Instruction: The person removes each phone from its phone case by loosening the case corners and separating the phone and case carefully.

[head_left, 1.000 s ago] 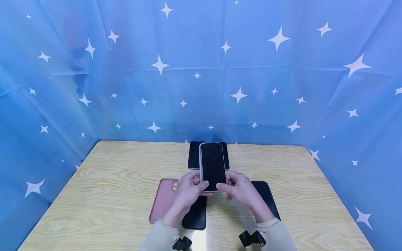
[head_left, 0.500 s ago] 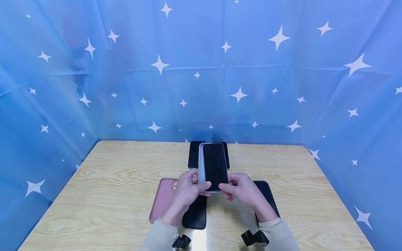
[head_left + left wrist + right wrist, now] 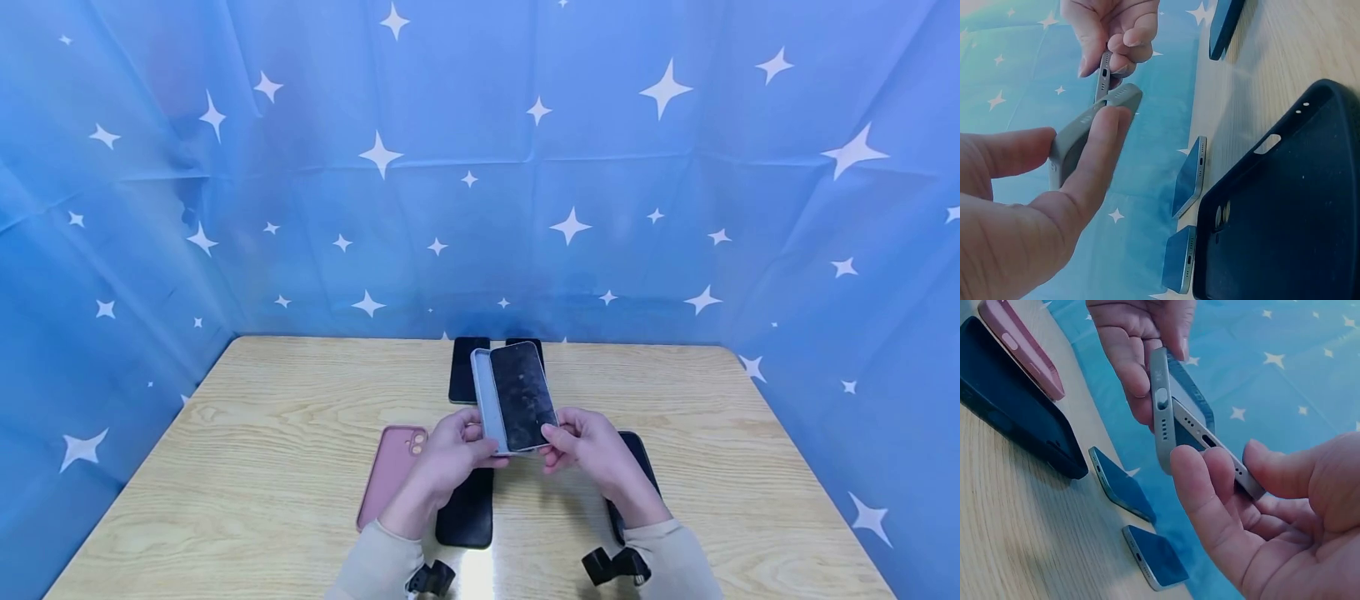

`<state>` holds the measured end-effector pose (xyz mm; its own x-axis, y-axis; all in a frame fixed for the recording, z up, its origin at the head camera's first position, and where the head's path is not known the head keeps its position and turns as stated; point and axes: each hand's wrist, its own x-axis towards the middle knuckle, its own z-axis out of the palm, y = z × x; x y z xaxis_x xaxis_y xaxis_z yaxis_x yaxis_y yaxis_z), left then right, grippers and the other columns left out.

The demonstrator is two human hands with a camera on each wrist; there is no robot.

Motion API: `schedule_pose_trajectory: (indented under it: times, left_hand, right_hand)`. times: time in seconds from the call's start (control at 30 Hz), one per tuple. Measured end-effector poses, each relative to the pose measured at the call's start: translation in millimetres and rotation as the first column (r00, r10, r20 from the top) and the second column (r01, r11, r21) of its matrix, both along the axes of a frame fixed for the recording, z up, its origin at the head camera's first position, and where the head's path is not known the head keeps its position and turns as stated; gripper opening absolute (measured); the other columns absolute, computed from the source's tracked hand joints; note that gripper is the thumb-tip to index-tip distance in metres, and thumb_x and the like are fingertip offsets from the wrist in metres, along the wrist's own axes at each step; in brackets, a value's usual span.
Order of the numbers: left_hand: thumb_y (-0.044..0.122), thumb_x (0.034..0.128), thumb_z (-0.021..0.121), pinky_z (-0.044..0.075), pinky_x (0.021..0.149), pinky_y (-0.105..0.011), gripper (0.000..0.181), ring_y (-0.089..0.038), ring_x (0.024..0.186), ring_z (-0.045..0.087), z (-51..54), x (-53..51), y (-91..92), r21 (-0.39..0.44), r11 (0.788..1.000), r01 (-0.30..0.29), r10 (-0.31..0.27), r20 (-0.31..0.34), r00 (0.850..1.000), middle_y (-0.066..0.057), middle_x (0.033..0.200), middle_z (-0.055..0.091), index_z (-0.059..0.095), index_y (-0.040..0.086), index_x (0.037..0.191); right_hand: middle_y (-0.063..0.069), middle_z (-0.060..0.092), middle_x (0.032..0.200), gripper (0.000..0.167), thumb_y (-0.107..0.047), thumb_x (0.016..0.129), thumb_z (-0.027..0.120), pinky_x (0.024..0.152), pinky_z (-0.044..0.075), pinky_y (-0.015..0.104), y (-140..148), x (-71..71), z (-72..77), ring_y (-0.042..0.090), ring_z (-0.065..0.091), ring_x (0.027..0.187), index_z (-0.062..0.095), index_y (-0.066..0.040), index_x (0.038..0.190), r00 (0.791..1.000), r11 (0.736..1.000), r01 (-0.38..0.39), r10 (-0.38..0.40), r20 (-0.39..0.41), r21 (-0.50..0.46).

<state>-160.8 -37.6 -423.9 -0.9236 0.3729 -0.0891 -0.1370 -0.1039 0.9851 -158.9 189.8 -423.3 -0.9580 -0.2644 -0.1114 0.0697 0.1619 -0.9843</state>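
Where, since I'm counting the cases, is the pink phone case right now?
In the head view, the pink phone case lies on the wooden table, just left of the left hand and the nearest black phone case.

- Ahead of me: blue backdrop [image 3: 465, 96], white four-pointed stars [image 3: 666, 89], visible creases [image 3: 615, 158].
- Same backdrop runs down my left and right.
- My table [image 3: 262, 433]: light wood grain, rounded far corners.
- Bright glare spot [image 3: 476, 575] on it, near side.

A dark-screened phone [image 3: 522, 396] leans partly out of an upheld pale blue case [image 3: 490, 404].
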Motion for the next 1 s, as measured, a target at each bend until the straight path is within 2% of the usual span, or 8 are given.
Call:
schedule_pose_trajectory:
  times: [0.3,0.47,0.57,0.73,0.87,1.0]
  left_hand:
    - [-0.013,0.0999,0.046,0.062,0.09,-0.041,0.038,-0.036,0.112,0.07,-3.0,-2.0,1.2,0.022,1.0,0.004,-0.004,0.0,1.0,-0.033,0.127,0.065,0.047,-0.017,0.138]
    - [-0.014,0.0999,0.046,0.062,0.09,-0.041,0.039,-0.038,0.114,0.069,-4.2,-2.5,0.9,0.025,1.0,0.004,-0.004,0.013,1.0,-0.034,0.127,0.065,0.046,-0.018,0.139]
    - [-0.014,0.0998,0.047,0.062,0.09,-0.041,0.04,-0.04,0.114,0.069,-4.4,-2.4,0.6,0.018,1.0,0.006,-0.006,0.02,1.0,-0.034,0.127,0.065,0.046,-0.018,0.14]
    - [-0.014,0.0993,0.047,0.062,0.089,-0.04,0.04,-0.041,0.115,0.068,-4.8,-1.0,0.8,0.003,1.0,0.007,-0.007,0.026,1.0,-0.035,0.127,0.064,0.046,-0.02,0.139]
    - [-0.015,0.0994,0.046,0.062,0.09,-0.041,0.041,-0.043,0.119,0.065,-5.2,1.0,0.7,0.001,1.0,0.016,-0.016,0.028,0.999,-0.038,0.129,0.061,0.043,-0.022,0.139]
    - [-0.015,0.0991,0.046,0.062,0.09,-0.043,0.041,-0.044,0.121,0.064,-5.5,2.1,0.7,0.0,1.0,0.02,-0.02,0.027,0.999,-0.038,0.13,0.06,0.043,-0.023,0.139]
  right_hand:
    - [0.02,0.069,0.088,0.019,0.0,0.108,0.045,0.074,0.065,0.038,6,-0.3,-2.7,0.015,0.069,0.071,0.054,0.016,0.106,1.0,0.999,-0.01,0.01,-0.003,-0.04]
    - [0.019,0.067,0.087,0.018,-0.001,0.109,0.041,0.075,0.065,0.037,9,-1.0,-3.1,0.016,0.069,0.073,0.05,0.012,0.101,1.0,1.0,-0.019,0.019,-0.013,-0.025]
    - [0.019,0.067,0.088,0.019,-0.001,0.11,0.04,0.075,0.064,0.037,11,-1.3,-2.2,0.017,0.069,0.073,0.05,0.012,0.102,1.0,1.0,0.0,0.0,-0.016,-0.013]
    - [0.016,0.066,0.088,0.024,-0.001,0.11,0.04,0.073,0.064,0.034,13,-2.2,-1.5,0.017,0.068,0.073,0.053,0.018,0.113,0.999,0.998,0.053,-0.053,-0.011,-0.018]
    - [0.012,0.064,0.086,0.024,-0.001,0.11,0.04,0.071,0.063,0.032,17,-3.7,-2.0,0.016,0.068,0.071,0.052,0.019,0.114,0.997,0.997,0.071,-0.071,-0.007,-0.021]
    - [0.013,0.064,0.087,0.024,-0.001,0.11,0.039,0.072,0.063,0.031,23,-6.9,-3.1,0.015,0.067,0.072,0.051,0.019,0.113,0.996,0.996,0.086,-0.086,0.003,-0.019]
